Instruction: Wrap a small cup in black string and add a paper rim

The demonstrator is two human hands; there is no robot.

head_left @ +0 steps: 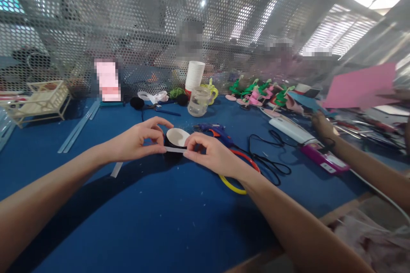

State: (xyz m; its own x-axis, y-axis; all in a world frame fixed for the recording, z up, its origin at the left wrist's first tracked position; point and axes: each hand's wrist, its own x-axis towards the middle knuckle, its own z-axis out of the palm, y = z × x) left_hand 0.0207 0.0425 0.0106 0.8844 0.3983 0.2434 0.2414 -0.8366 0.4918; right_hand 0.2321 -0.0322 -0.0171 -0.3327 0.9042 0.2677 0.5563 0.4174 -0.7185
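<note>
Cup (178, 136), black outside & white inside, is standing mouth-up on the blue tabletop (153, 222), approx. centre, btwn. the two hands. A white strip (175, 149) is lying across its near side, below the rim; can't tell if any of it is stuck down. L hand (142, 140) is pinching the strip's L end, thumb to fingertip, other fingers loosely arching by the rim. R hand (208, 150) is curling half-closed, thumb & fingertips pinching the R end; can't tell how firmly either hand is pressing the cup.

Poss. trouble: uneven pull could be leaving the strip slanted or slipping; too much inward squeeze could be denting the wall or tipping the cup. Glue gun (221, 133) is lying just beyond the R hand, nozzle near the fingers; if hot (can't tell), a backward slip could be risking a burn. Its black cord (267, 160) is looping R of the forearm, so a snag could be dragging the gun. Red-&-yellow ring (235, 185) is lying partly under the R forearm, poss. getting knocked. Spare strip (116, 169) is lying by the L wrist, could be getting brushed away.
</note>
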